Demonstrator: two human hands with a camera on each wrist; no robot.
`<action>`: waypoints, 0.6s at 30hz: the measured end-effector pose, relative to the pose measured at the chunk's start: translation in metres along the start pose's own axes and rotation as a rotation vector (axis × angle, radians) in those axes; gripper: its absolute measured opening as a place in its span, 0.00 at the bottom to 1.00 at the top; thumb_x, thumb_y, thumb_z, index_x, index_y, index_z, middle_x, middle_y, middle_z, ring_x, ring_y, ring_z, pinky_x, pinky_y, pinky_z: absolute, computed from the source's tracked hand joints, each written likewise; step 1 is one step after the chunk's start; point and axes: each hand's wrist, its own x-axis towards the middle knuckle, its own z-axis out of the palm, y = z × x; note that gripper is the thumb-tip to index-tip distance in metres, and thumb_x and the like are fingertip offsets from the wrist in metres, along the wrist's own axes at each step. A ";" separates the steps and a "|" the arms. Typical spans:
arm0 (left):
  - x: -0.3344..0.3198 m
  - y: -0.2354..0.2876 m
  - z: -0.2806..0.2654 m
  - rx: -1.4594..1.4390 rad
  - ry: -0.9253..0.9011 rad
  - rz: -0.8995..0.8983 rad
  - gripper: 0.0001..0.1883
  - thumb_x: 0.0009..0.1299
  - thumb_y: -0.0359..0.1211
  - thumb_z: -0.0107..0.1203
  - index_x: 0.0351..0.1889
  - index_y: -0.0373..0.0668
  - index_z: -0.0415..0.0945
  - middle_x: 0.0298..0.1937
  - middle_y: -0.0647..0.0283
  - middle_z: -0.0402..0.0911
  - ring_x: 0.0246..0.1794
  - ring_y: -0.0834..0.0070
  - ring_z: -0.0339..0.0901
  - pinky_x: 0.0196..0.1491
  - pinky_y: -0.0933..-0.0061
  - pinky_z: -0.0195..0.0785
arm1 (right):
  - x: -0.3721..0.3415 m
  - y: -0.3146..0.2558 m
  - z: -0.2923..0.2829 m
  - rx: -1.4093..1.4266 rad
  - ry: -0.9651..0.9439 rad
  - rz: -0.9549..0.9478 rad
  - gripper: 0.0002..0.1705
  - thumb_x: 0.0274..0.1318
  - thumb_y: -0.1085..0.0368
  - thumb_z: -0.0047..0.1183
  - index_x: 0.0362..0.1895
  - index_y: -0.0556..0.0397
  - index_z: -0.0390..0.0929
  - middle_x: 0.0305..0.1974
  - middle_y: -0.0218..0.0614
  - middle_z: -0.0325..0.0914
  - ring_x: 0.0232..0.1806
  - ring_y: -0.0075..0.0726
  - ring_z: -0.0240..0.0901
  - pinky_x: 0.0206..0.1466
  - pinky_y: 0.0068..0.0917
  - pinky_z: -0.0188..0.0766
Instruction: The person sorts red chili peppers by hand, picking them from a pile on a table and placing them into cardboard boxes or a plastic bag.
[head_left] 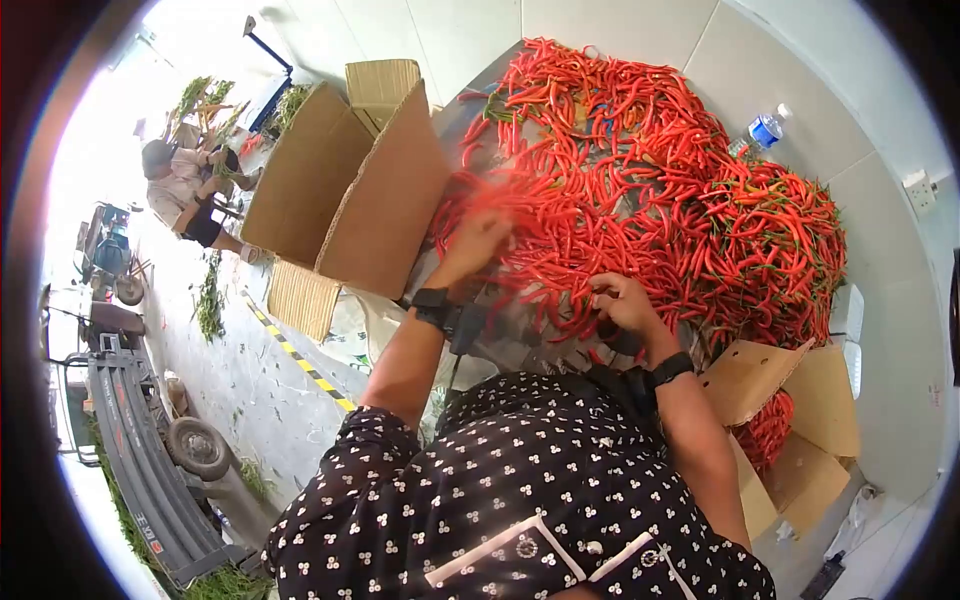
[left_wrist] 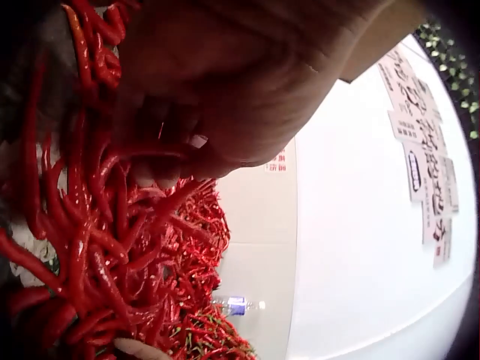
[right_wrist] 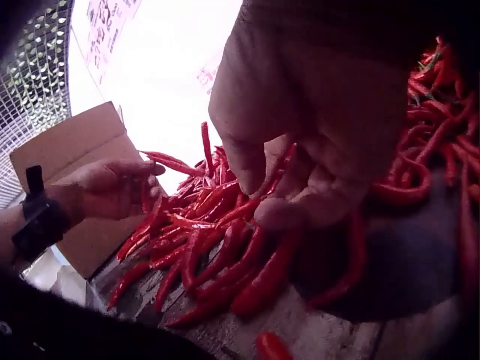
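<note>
A broad heap of red chili peppers [head_left: 620,190] covers the table in front of the person. At its left side, by the big cardboard box, the left hand [head_left: 482,240] has curled fingers round a red chili [left_wrist: 146,152]; red blur surrounds it in the head view. Closer to the body, the right hand [head_left: 625,302] bends over the heap's near edge. In the right wrist view its thumb and fingers pinch a slim red chili [right_wrist: 279,169], with loose chilies [right_wrist: 217,259] lying just below. The palm hides part of the grip.
An open cardboard box [head_left: 385,190] stands left of the heap. Another box [head_left: 815,400], with red chilies inside, is at the right. A plastic bottle [head_left: 768,130] lies by the wall. Further left are a seated person [head_left: 185,190] and a grey cart [head_left: 130,440].
</note>
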 end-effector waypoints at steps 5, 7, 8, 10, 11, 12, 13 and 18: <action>-0.021 -0.005 -0.017 -0.453 0.073 -0.147 0.09 0.65 0.32 0.47 0.40 0.39 0.70 0.24 0.68 0.72 0.25 0.82 0.70 0.28 0.83 0.63 | 0.001 -0.008 0.010 -0.549 0.224 -0.305 0.16 0.41 0.69 0.53 0.39 0.50 0.73 0.24 0.38 0.75 0.25 0.36 0.73 0.30 0.28 0.68; -0.025 -0.005 -0.011 -0.344 0.124 -0.195 0.07 0.63 0.32 0.47 0.33 0.39 0.71 0.22 0.68 0.73 0.22 0.82 0.69 0.24 0.82 0.61 | 0.000 -0.015 0.013 -0.647 0.252 -0.287 0.15 0.39 0.67 0.54 0.38 0.49 0.73 0.24 0.40 0.75 0.25 0.39 0.73 0.31 0.30 0.69; -0.026 -0.005 -0.007 -0.234 0.173 -0.242 0.08 0.62 0.33 0.47 0.25 0.39 0.72 0.21 0.68 0.73 0.18 0.82 0.68 0.20 0.80 0.59 | 0.000 -0.018 0.014 -0.744 0.282 -0.269 0.15 0.37 0.66 0.55 0.36 0.49 0.73 0.24 0.42 0.75 0.26 0.42 0.74 0.31 0.32 0.69; -0.024 0.002 0.009 -0.081 0.141 -0.117 0.07 0.61 0.32 0.49 0.26 0.38 0.73 0.21 0.66 0.74 0.19 0.81 0.69 0.22 0.78 0.61 | 0.000 -0.021 0.015 -0.837 0.256 -0.221 0.15 0.37 0.64 0.56 0.36 0.48 0.73 0.25 0.42 0.75 0.28 0.44 0.74 0.32 0.34 0.69; -0.023 0.006 0.017 0.073 0.108 0.009 0.06 0.59 0.31 0.50 0.26 0.38 0.73 0.22 0.65 0.74 0.21 0.80 0.70 0.24 0.76 0.63 | 0.000 -0.023 0.016 -0.929 0.230 -0.174 0.16 0.37 0.62 0.56 0.36 0.48 0.73 0.26 0.43 0.75 0.30 0.46 0.74 0.34 0.36 0.69; -0.022 0.009 0.025 0.071 0.109 0.009 0.06 0.59 0.31 0.50 0.26 0.38 0.73 0.22 0.65 0.74 0.21 0.80 0.70 0.24 0.76 0.63 | -0.002 -0.025 0.017 -0.932 0.229 -0.174 0.16 0.37 0.62 0.56 0.36 0.48 0.73 0.26 0.43 0.75 0.30 0.46 0.74 0.34 0.36 0.69; -0.020 0.013 0.031 0.147 0.090 0.033 0.06 0.57 0.31 0.51 0.27 0.37 0.73 0.23 0.61 0.75 0.23 0.75 0.72 0.27 0.72 0.64 | -0.004 -0.028 0.019 -0.976 0.227 -0.177 0.15 0.38 0.61 0.56 0.36 0.47 0.73 0.26 0.43 0.75 0.31 0.46 0.73 0.35 0.37 0.69; -0.001 0.005 0.054 0.654 0.076 0.146 0.09 0.52 0.31 0.54 0.29 0.37 0.74 0.27 0.52 0.75 0.31 0.60 0.75 0.35 0.61 0.66 | -0.004 -0.018 0.014 -0.948 0.256 -0.310 0.14 0.38 0.60 0.55 0.35 0.46 0.74 0.26 0.44 0.74 0.32 0.48 0.72 0.36 0.37 0.68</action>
